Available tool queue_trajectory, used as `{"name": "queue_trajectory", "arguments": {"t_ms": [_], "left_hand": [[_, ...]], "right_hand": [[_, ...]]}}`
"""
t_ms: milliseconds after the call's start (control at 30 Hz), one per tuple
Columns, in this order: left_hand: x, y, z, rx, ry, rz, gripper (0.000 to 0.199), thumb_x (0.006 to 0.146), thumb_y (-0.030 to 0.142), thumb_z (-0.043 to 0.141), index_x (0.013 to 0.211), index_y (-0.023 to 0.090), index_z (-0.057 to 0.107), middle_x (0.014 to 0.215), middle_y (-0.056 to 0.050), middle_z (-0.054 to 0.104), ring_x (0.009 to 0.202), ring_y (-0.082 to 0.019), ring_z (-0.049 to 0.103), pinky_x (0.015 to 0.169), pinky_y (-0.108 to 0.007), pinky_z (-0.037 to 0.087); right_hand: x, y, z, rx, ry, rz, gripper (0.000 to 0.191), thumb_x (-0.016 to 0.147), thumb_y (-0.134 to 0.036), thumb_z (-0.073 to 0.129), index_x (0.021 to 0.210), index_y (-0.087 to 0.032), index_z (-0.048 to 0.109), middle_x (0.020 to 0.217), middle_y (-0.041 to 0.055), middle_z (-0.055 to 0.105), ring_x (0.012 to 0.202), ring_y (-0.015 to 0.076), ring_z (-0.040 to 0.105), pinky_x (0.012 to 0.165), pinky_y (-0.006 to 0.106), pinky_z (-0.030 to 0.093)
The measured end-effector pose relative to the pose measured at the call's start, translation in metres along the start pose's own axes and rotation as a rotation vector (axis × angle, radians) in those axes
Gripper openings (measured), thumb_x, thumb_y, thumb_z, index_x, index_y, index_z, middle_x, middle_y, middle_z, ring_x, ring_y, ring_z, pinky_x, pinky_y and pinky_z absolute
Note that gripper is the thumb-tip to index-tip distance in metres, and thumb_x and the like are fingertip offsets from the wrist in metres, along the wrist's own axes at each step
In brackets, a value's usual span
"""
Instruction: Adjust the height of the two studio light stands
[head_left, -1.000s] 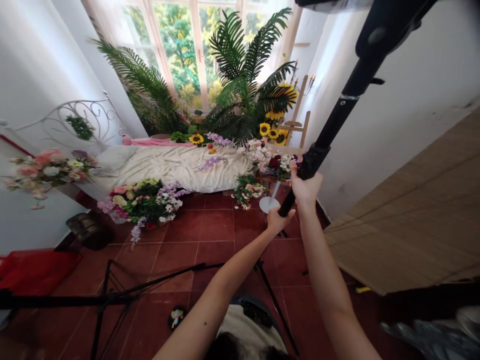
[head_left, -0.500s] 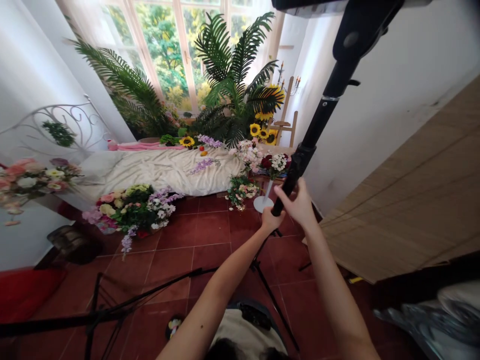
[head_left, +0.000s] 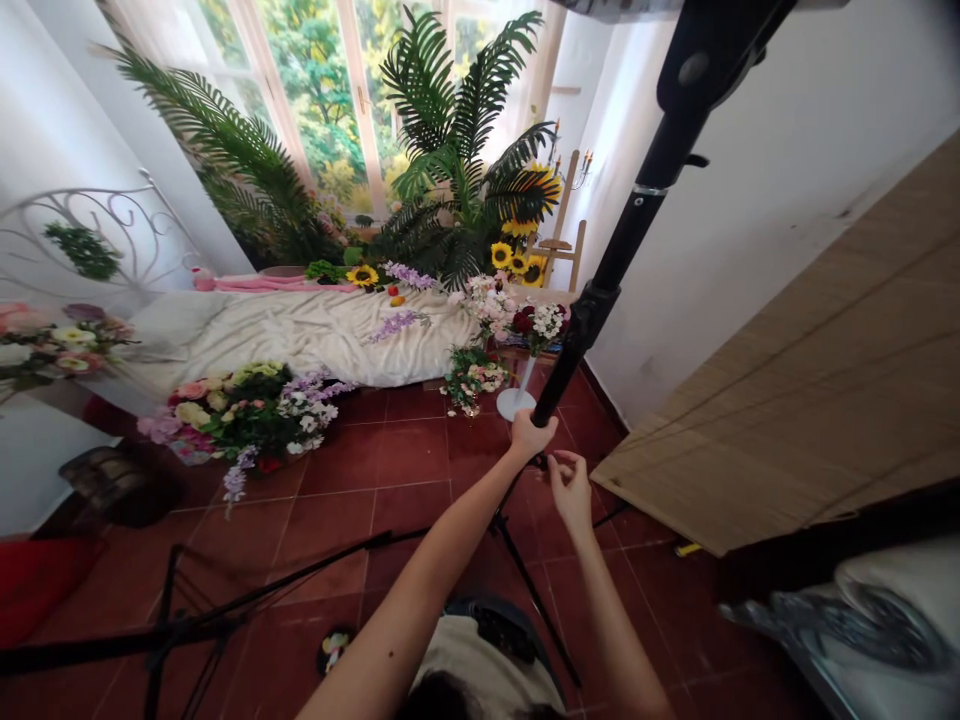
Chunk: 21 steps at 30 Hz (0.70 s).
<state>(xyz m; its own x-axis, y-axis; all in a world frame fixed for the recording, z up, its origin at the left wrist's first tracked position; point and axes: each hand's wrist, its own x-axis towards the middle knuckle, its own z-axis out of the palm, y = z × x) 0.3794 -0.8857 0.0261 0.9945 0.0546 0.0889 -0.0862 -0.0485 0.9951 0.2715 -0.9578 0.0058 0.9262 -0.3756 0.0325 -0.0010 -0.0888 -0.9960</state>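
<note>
A black light stand point(head_left: 609, 245) leans from the upper right down toward the floor tiles, a dark fixture on its top cut off by the frame edge. My left hand point(head_left: 532, 434) is closed around the lower part of its pole. Just below and to the right, my right hand point(head_left: 571, 492) has thumb and fingers pinched at a small dark knob point(head_left: 538, 460) on the stand; the fingertips partly hide the contact. Thin black legs point(head_left: 536, 590) of the stand spread over the tiles below my hands.
Ahead is a bed point(head_left: 300, 335) with cream cloth, flowers point(head_left: 240, 410) in front of it and a palm point(head_left: 465, 160) behind. Another black stand point(head_left: 169, 630) lies low at left. A wooden panel point(head_left: 810, 370) leans at right, near a silvery ornate frame point(head_left: 847, 630).
My right hand has let go of the pole above my left hand and moved down to the knob below it. My left hand keeps its grip. The view has shifted slightly.
</note>
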Motion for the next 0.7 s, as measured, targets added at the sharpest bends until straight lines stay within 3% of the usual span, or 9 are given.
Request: {"name": "queue_trajectory", "arguments": {"t_ms": [67,200,300,400,500,567,633,700], "left_hand": [[0.001,-0.002,0.001,0.006,0.003,0.017,0.036,0.058,0.031,0.065,0.043,0.016,0.036,0.046,0.006,0.031,0.045,-0.004,0.029,0.043,-0.018,0.019],[0.001,-0.004,0.002,0.018,0.018,0.028,0.036,0.057,0.03,0.066,0.042,0.016,0.036,0.046,0.006,0.031,0.045,-0.004,0.029,0.044,-0.019,0.02],[0.001,-0.003,0.0,0.047,0.007,0.037,0.035,0.059,0.031,0.065,0.042,0.016,0.038,0.046,0.005,0.033,0.046,-0.005,0.031,0.045,-0.019,0.022],[0.001,-0.002,0.0,0.064,-0.011,0.06,0.035,0.061,0.03,0.063,0.042,0.016,0.037,0.046,0.005,0.033,0.046,-0.005,0.031,0.045,-0.02,0.023],[0.001,-0.002,0.0,0.055,-0.014,0.081,0.033,0.061,0.029,0.062,0.043,0.017,0.037,0.046,0.005,0.032,0.046,-0.005,0.029,0.045,-0.02,0.021],[0.001,-0.002,0.0,0.046,-0.011,0.084,0.032,0.06,0.029,0.062,0.043,0.017,0.037,0.046,0.005,0.032,0.046,-0.005,0.029,0.045,-0.02,0.021],[0.001,-0.002,0.001,0.038,-0.006,0.078,0.033,0.06,0.029,0.062,0.042,0.017,0.037,0.046,0.005,0.032,0.046,-0.005,0.029,0.046,-0.021,0.022],[0.002,-0.001,0.001,0.033,-0.01,0.072,0.034,0.06,0.029,0.062,0.042,0.017,0.036,0.046,0.006,0.031,0.046,-0.005,0.029,0.045,-0.021,0.021]], "right_hand": [[0.005,0.001,0.002,0.218,-0.015,0.173,0.034,0.074,-0.042,0.065,0.096,-0.022,0.05,0.063,-0.0005,0.065,0.056,0.0192,0.065,0.055,0.031,0.052],[0.01,0.006,-0.002,0.595,-0.164,0.525,0.006,0.076,-0.022,0.06,0.08,-0.02,0.056,0.061,-0.0004,0.066,0.055,0.0127,0.064,0.056,0.023,0.054],[0.006,0.005,-0.005,0.69,-0.238,0.605,0.003,0.078,-0.021,0.058,0.076,-0.02,0.056,0.064,0.0005,0.067,0.057,0.0103,0.064,0.059,0.02,0.053],[-0.005,0.001,-0.004,0.478,-0.213,0.481,0.025,0.076,-0.044,0.062,0.081,-0.021,0.054,0.072,0.0041,0.069,0.061,0.016,0.066,0.056,0.027,0.053],[-0.011,-0.004,-0.002,0.007,-0.103,0.171,0.043,0.065,-0.056,0.069,0.087,-0.022,0.054,0.07,0.0041,0.068,0.063,0.0212,0.065,0.055,0.03,0.049],[-0.011,-0.007,-0.003,-0.228,-0.037,0.014,0.042,0.065,-0.058,0.067,0.083,-0.022,0.055,0.067,0.0038,0.067,0.066,0.023,0.064,0.058,0.03,0.048],[-0.008,-0.008,-0.003,-0.287,-0.025,-0.008,0.038,0.07,-0.06,0.061,0.075,-0.023,0.055,0.065,0.0035,0.066,0.066,0.0229,0.064,0.058,0.029,0.046],[-0.002,-0.009,-0.002,-0.195,-0.064,0.067,0.037,0.074,-0.06,0.057,0.069,-0.023,0.054,0.061,0.0021,0.063,0.058,0.0202,0.061,0.053,0.027,0.044]]}}
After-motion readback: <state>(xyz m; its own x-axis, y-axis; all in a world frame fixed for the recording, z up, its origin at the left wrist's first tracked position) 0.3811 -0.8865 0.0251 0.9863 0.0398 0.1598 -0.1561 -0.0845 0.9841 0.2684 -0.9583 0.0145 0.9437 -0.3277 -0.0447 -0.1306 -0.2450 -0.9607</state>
